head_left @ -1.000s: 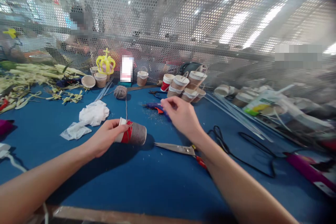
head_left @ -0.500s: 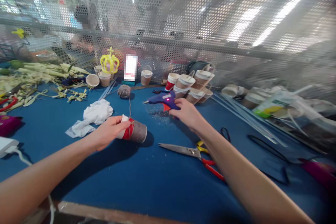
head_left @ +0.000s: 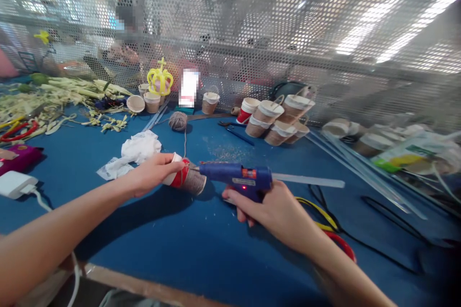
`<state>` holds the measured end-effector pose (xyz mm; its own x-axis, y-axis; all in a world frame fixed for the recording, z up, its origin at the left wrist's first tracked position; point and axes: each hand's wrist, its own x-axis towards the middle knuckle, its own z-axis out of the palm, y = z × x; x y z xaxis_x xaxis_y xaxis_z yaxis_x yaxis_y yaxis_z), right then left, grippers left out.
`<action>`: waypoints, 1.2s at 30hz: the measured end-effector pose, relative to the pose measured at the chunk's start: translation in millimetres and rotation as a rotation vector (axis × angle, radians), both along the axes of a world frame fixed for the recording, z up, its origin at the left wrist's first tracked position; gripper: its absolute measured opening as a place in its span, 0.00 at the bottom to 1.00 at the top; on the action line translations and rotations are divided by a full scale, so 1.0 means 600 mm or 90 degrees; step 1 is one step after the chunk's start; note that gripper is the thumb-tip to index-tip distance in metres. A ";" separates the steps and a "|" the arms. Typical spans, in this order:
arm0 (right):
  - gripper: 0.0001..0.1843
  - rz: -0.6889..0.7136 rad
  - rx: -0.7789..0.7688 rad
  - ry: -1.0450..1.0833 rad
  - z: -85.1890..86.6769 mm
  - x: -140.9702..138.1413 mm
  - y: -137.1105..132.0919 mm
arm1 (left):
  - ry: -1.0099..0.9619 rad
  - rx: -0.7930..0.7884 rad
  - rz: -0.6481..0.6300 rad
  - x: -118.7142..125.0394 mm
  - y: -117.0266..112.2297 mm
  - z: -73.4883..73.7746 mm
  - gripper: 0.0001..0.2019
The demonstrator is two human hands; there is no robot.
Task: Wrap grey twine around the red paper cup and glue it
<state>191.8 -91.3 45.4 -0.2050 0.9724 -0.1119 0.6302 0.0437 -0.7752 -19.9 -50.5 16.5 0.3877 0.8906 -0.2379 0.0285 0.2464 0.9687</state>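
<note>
Crumpled white wrap (head_left: 141, 147) lies just beyond the left hand (head_left: 149, 177), whose fingers pinch a red-and-white paper cup (head_left: 176, 178) lying on its side; too hard a squeeze could dent its wall. Grey yarn (head_left: 194, 183) winds around the cup's far end, right of those fingers, and a strand runs up to a ball (head_left: 178, 121); a tug there could loosen the winding. The right hand (head_left: 279, 206) has its fingers wrapped around a blue glue gun (head_left: 221, 172). Its tip points left at the yarn, contact unclear; a slip could burn the left fingers. Scissors handles (head_left: 342, 245) beneath the right forearm might snag it.
</note>
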 end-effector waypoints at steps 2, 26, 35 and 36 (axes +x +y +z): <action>0.12 0.012 0.052 -0.035 -0.005 -0.002 -0.005 | 0.009 0.013 0.007 0.000 -0.001 0.002 0.11; 0.06 0.148 0.236 -0.159 -0.015 -0.003 -0.022 | 0.069 0.046 0.073 0.003 -0.001 0.004 0.10; 0.05 0.152 0.247 -0.156 -0.013 -0.001 -0.019 | 0.079 0.060 0.077 0.002 -0.002 0.004 0.09; 0.05 0.152 0.245 -0.158 -0.013 -0.001 -0.019 | 0.080 0.061 0.074 0.002 -0.002 0.004 0.09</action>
<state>191.0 -102.9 37.7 -0.4395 0.8817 0.1718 0.7305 0.4621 -0.5029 -18.5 -51.8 19.1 0.2534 0.9485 -0.1900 0.1270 0.1620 0.9786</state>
